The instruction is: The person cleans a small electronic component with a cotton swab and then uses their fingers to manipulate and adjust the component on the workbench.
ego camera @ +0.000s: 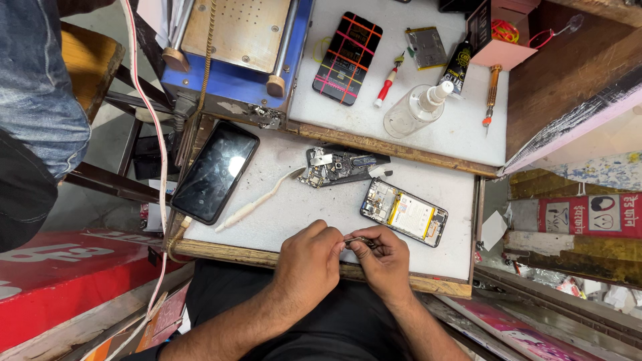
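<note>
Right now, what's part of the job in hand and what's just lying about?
In hand:
- left hand and right hand, pinching a small metal part
- opened phone, close by
- circuit board pieces

Lying about:
- black phone
- red screwdriver
- clear bottle
- glue tube
- white brush
</note>
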